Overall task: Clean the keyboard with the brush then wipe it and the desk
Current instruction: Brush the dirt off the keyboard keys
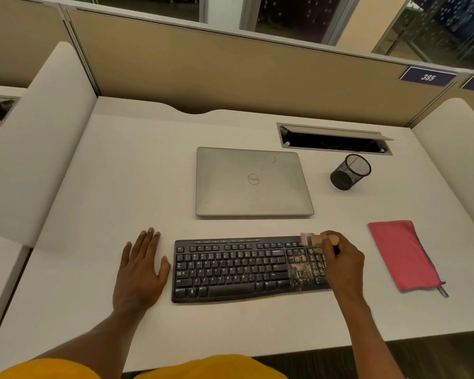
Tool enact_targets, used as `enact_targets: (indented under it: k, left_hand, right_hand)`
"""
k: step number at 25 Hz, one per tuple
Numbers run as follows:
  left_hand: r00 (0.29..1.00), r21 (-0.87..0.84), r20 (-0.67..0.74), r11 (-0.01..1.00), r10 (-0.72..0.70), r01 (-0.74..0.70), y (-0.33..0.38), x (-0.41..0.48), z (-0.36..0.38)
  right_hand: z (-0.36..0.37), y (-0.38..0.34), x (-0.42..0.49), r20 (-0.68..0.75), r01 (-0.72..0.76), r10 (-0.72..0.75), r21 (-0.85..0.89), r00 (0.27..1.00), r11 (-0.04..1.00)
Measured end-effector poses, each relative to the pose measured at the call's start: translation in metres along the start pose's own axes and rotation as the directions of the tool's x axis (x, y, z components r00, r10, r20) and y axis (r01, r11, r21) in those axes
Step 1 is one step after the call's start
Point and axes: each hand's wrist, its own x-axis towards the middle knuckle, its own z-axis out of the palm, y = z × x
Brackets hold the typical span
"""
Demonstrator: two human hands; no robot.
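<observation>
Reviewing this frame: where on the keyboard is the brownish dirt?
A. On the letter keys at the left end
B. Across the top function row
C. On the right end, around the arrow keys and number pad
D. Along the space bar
C: the brownish dirt lies on the right end of the keyboard, next to the right hand, which grips the brush.

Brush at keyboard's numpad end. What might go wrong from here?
1. Debris covers the keyboard at its right end; the brush in the right hand may flick it onto the desk or the pink cloth.
2. The left hand lies on the desk, off the keyboard, which may slide.
</observation>
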Motion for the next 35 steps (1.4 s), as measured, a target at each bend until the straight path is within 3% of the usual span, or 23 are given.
enact_targets:
  k: [7, 13, 21, 27, 35]
  left_hand:
    - [1.000, 0.003, 0.010, 1.000, -0.004, 0.004, -0.001, 0.000, 0.002]
    - [1.000, 0.007, 0.014, 1.000, -0.004, 0.004, -0.001, 0.000, 0.001]
    - [1.000, 0.010, 0.010, 1.000, -0.002, 0.002, -0.001, 0.000, 0.001]
    - [1.000, 0.003, 0.002, 1.000, -0.005, 0.005, 0.001, 0.000, 0.000]
    - [1.000, 0.010, 0.007, 1.000, -0.005, 0.005, -0.002, 0.000, 0.002]
  right_hand:
    - [-0.006, 0.016, -0.010, 0.107, -0.026, 0.028, -0.023, 0.994, 0.999]
    - [0.000, 0.006, -0.004, 0.013, -0.004, 0.004, 0.001, 1.000, 1.000]
    - [-0.006, 0.020, -0.007, 0.135, 0.014, -0.005, -0.068, 0.991, 0.998]
    - [0.005, 0.006, -0.004, 0.047, 0.022, -0.021, -0.027, 0.999, 0.999]
    - [-0.005, 0.022, -0.013, 0.181, 0.005, 0.013, -0.097, 0.983, 0.995]
